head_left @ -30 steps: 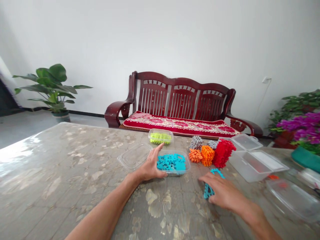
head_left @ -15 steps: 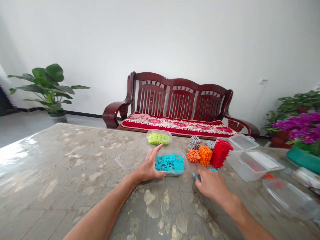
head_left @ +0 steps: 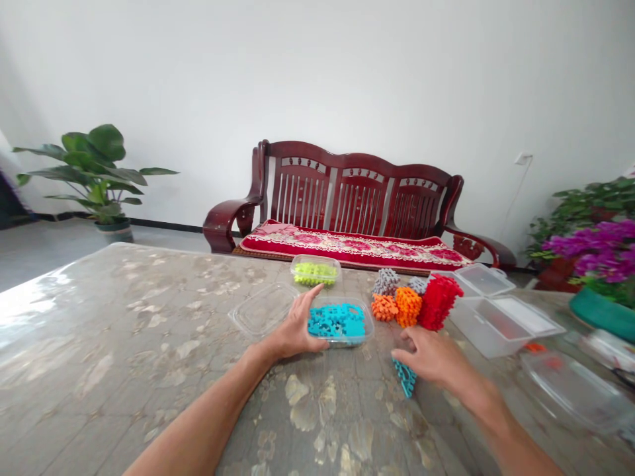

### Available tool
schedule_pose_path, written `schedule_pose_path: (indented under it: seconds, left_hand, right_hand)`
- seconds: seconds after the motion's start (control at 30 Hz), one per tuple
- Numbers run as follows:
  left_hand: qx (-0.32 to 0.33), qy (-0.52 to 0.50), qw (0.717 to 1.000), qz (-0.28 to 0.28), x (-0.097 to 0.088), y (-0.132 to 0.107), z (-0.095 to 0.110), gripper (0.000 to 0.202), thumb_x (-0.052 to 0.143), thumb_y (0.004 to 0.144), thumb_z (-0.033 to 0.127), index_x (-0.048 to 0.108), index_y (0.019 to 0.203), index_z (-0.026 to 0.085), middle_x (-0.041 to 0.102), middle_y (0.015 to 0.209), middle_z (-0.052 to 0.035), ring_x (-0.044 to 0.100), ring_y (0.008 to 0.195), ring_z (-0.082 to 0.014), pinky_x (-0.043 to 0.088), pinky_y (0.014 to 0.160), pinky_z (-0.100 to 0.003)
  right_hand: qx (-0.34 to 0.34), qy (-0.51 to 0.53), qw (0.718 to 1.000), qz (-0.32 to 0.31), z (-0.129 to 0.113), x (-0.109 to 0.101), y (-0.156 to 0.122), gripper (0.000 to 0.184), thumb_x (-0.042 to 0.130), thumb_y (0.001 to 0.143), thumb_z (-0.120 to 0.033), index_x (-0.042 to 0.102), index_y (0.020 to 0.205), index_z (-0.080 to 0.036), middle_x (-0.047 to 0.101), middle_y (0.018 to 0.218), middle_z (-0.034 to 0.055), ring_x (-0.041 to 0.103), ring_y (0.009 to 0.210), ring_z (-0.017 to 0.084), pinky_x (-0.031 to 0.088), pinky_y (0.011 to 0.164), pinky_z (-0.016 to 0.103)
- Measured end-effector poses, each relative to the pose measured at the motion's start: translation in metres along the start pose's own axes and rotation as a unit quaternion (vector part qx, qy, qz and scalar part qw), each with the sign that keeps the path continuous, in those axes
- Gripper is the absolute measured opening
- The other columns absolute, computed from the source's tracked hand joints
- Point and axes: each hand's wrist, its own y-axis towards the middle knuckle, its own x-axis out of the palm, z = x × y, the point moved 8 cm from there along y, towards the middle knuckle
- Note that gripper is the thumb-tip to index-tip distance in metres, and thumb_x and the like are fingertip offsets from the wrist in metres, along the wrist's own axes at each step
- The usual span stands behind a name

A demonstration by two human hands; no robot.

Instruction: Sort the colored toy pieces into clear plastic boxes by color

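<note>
My left hand (head_left: 296, 328) grips the left end of a clear plastic container (head_left: 368, 330), thumb along the near side and fingers toward the back. Blue interlocking toy pieces (head_left: 337, 321) fill this container. To its right, my right hand (head_left: 424, 354) is curled, palm down, over a short stack of blue pieces (head_left: 405, 378) that sticks out below the thumb. The lower fingers of that hand are hidden. Just beyond it stand clusters of orange pieces (head_left: 408, 307), red pieces (head_left: 439, 303) and grey pieces (head_left: 385, 282).
A clear tub with lime-green pieces (head_left: 315, 273) sits behind the blue one. A clear lid (head_left: 265, 309) lies to the left. On the right are an open translucent box (head_left: 493, 330), another clear container (head_left: 575, 390) and a flower pot (head_left: 602, 314). A wooden bench (head_left: 357, 192) stands beyond the table.
My right hand has shifted slightly right, and the blue stack at it has turned, now pointing down toward me. My left hand stays on the container.
</note>
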Motion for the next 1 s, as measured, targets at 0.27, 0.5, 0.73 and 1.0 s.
schedule_pose_path:
  seconds: [0.27, 0.5, 0.73, 1.0]
  left_hand:
    - [0.004, -0.003, 1.0, 0.0, 0.0, 0.0, 0.0, 0.114, 0.083, 0.06, 0.026, 0.019, 0.153, 0.025, 0.035, 0.151, -0.0143, 0.033, 0.141, -0.0374, 0.027, 0.118, -0.057]
    - [0.008, -0.006, 1.0, -0.006, 0.001, -0.001, -0.001, 0.113, 0.082, 0.06, 0.022, 0.018, 0.153, 0.023, 0.033, 0.153, -0.0146, 0.03, 0.143, -0.0356, 0.024, 0.119, -0.056]
    - [0.009, -0.006, 1.0, -0.004, 0.0, -0.001, 0.001, 0.112, 0.08, 0.06, 0.021, 0.019, 0.153, 0.022, 0.034, 0.153, -0.0147, 0.033, 0.141, -0.0358, 0.026, 0.119, -0.054]
    - [0.022, 0.007, 1.0, 0.005, 0.0, 0.0, 0.002, 0.113, 0.081, 0.059, 0.023, 0.019, 0.153, 0.021, 0.035, 0.151, -0.015, 0.033, 0.14, -0.0365, 0.027, 0.118, -0.056]
  right_hand:
    - [-0.111, -0.007, 0.993, -0.04, -0.018, 0.029, -0.014, 0.048, 0.048, 0.068, -0.005, 0.062, 0.111, -0.02, 0.062, 0.115, 0.0098, 0.057, 0.113, 0.024, 0.039, 0.094, 0.034]
    - [-0.093, -0.045, 0.994, -0.029, -0.009, 0.033, 0.0, 0.042, 0.046, 0.07, -0.003, 0.063, 0.107, -0.015, 0.062, 0.113, 0.0141, 0.058, 0.11, 0.028, 0.041, 0.092, 0.035]
    - [-0.061, 0.087, 0.99, 0.092, -0.008, -0.01, 0.011, 0.046, 0.051, 0.069, -0.005, 0.063, 0.111, -0.019, 0.066, 0.103, 0.0065, 0.063, 0.097, 0.021, 0.047, 0.086, 0.03]
    - [-0.26, 0.142, 0.943, 0.15, -0.091, -0.042, 0.019, 0.045, 0.049, 0.071, -0.001, 0.064, 0.109, -0.02, 0.065, 0.105, 0.0068, 0.061, 0.098, 0.02, 0.048, 0.09, 0.033]
